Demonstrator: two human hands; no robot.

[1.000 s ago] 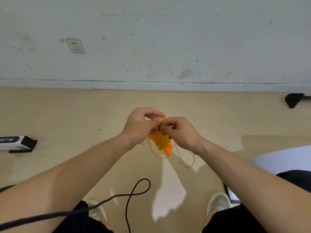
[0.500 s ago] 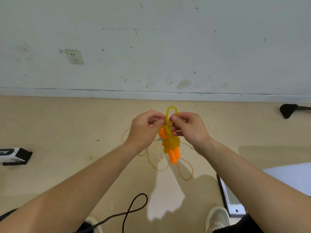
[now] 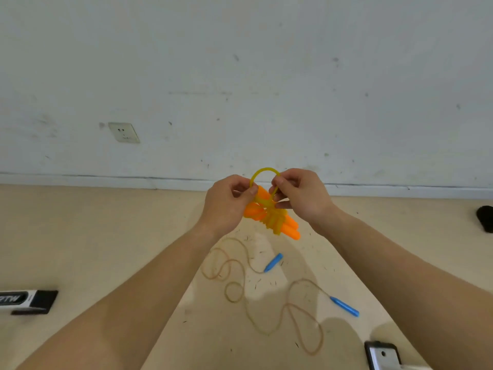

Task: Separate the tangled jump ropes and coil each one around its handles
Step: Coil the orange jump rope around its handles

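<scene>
Your left hand [image 3: 226, 202] and right hand [image 3: 301, 196] pinch the end loop [image 3: 264, 170] of the coiled orange-handled jump rope [image 3: 274, 221] in mid-air, likely to tuck it tight; the blue-handled jump rope [image 3: 344, 307] lies uncoiled on the floor [image 3: 106, 236]

Yellow rope [image 3: 273, 221] coiled round orange handles [image 3: 289, 227] — held up, blue-handled rope [image 3: 266, 297] sprawled loose on floor.
</scene>
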